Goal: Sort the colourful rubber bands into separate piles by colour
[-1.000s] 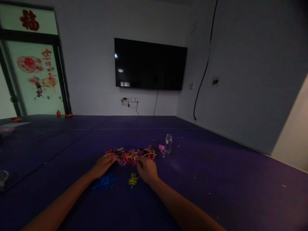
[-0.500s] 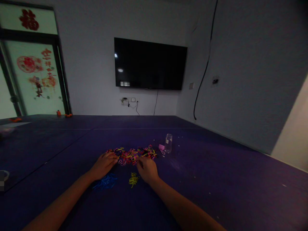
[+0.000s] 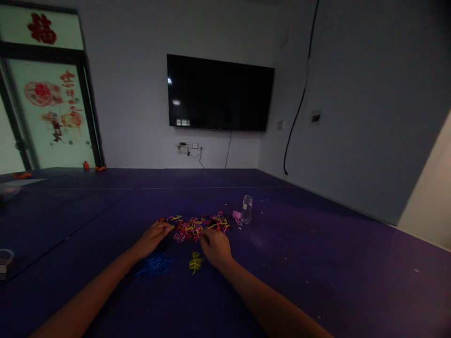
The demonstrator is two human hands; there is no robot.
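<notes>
L hand (image 3: 153, 238) drew fingers in; multicol. bands (image 3: 190, 227) by fingertips, to R.

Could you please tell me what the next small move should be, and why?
Probably the left hand should bring the yellow band at its fingertips to the small yellow pile: that pile and the blue pile each look single-coloured, while the band is at the edge of the mixed pile.

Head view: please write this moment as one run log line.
left hand: at mixed band pile; right hand: at same pile; blue pile, yellow pile: nearer camera; clear jar: upright
</notes>
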